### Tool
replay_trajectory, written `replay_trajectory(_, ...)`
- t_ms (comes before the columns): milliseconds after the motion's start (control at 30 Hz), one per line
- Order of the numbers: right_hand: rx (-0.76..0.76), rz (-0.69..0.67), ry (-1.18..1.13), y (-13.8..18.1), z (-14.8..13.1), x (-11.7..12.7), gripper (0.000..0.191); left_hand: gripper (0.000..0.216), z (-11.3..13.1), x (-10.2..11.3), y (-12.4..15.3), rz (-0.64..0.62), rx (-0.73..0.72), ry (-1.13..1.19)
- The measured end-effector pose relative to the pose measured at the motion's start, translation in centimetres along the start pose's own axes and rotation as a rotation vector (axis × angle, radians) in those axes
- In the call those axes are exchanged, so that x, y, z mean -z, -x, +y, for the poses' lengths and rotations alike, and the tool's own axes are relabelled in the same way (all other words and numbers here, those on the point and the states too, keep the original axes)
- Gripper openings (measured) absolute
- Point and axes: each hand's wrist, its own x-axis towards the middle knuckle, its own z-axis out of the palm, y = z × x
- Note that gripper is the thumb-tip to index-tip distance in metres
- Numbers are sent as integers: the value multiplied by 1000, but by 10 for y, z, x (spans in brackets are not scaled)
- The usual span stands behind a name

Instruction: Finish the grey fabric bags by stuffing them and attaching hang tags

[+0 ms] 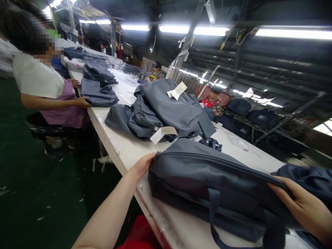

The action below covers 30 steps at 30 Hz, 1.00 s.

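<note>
A dark grey zipped bag lies flat on the white table right in front of me. My left hand grips the bag's left end, by the start of the zipper. My right hand rests on the bag's right end with the fingers laid over its edge. A strap hangs from the bag over the table's near edge.
A heap of grey bags with paper tags lies farther along the table. A seated person in a white top rests a hand on a stack of folded bags at the left. More dark bags lie at my right. Other workers sit beyond.
</note>
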Motion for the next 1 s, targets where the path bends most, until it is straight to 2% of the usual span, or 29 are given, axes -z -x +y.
replay_trajectory(367,-39,-11,20,-27,15,-9,34,41,9,2,-8,-11,105,2)
replay_trajectory(533,-53,-19,57,-34,15,-9,38,49,9,1,-9,-17,133,-90)
replay_trajectory(667,-51,-17,80,-36,12,-11,41,48,-5,-10,-9,60,80,-232)
replay_trajectory(833,-21,-11,93,-30,1,-10,37,33,-21,-23,-14,217,-53,-546)
replay_trajectory(1000,-11,-17,99,-22,-13,-9,34,26,-28,-23,-30,246,-71,-823)
